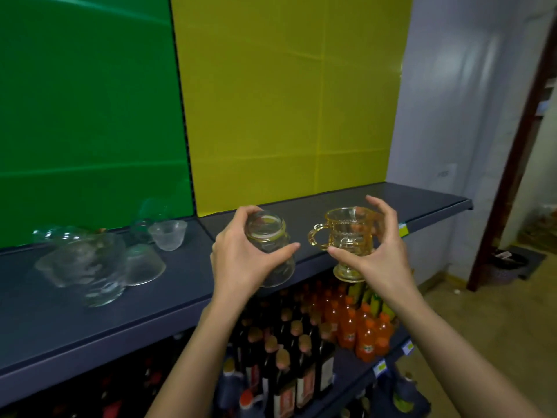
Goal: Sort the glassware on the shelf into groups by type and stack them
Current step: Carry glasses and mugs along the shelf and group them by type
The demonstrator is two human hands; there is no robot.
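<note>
A: Head view: the hands?
B: The left hand (241, 260) wraps a tilted clear glass jar (268, 236); the right hand (379, 257) grips an amber glass mug (346, 233).
A: Where?
B: Side by side, apart, above the front edge of the dark blue shelf (180, 282).

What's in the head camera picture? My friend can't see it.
A person holds a clear glass jar in the left hand and an amber glass mug in the right hand, at a dark shelf. Clear cups and bowls sit jumbled farther left.
</note>
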